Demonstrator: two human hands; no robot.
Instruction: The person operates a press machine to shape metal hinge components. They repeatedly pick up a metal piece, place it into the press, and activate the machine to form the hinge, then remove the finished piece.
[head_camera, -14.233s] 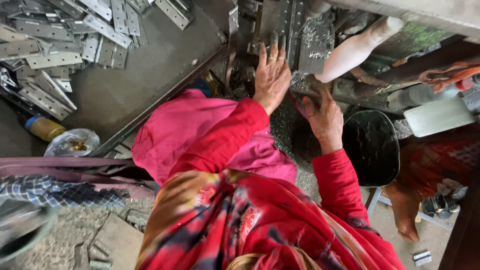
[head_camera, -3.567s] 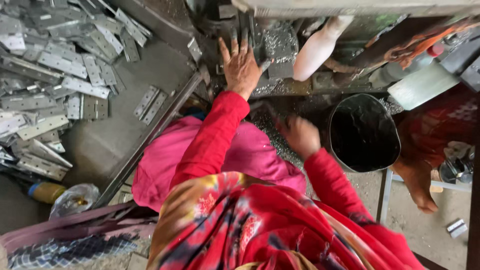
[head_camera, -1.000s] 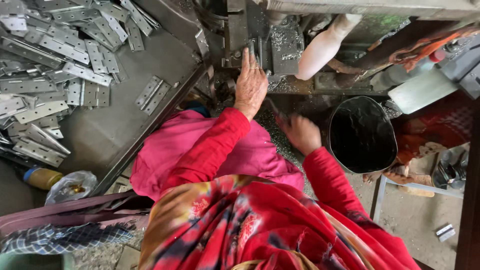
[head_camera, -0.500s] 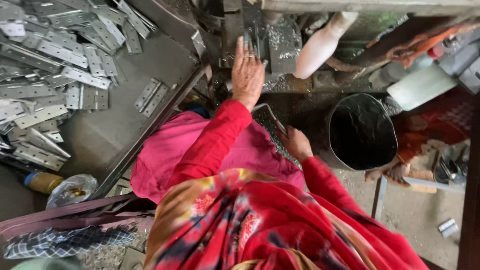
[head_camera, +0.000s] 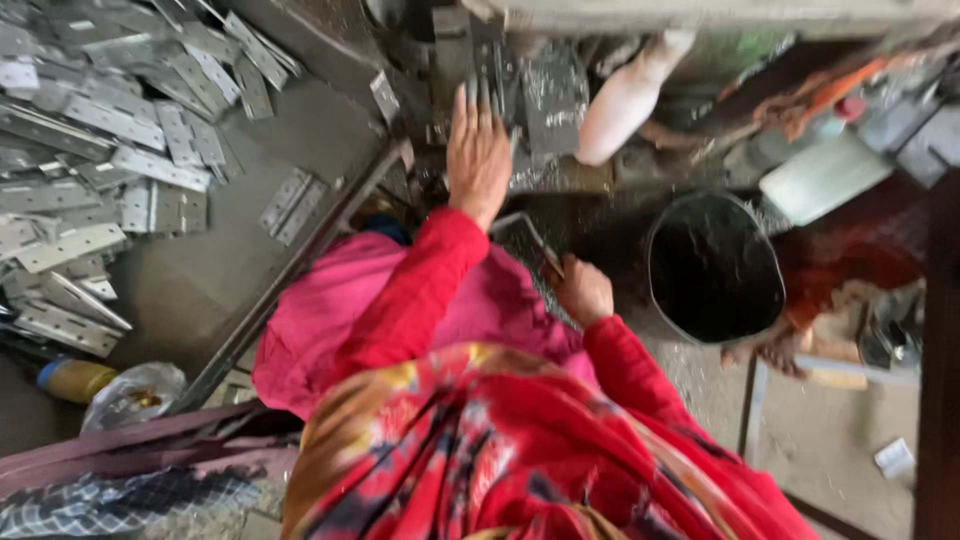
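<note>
Grey floor (head_camera: 190, 290), scattered metal hinges (head_camera: 150, 150)

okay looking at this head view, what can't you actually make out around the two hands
- Head view: what the right hand grips; its curled fingers and motion blur hide it.
- Head view: the metal parts under the left hand; palm covers them, blurred.
- Head view: contents of the black bucket; too dark.
</note>
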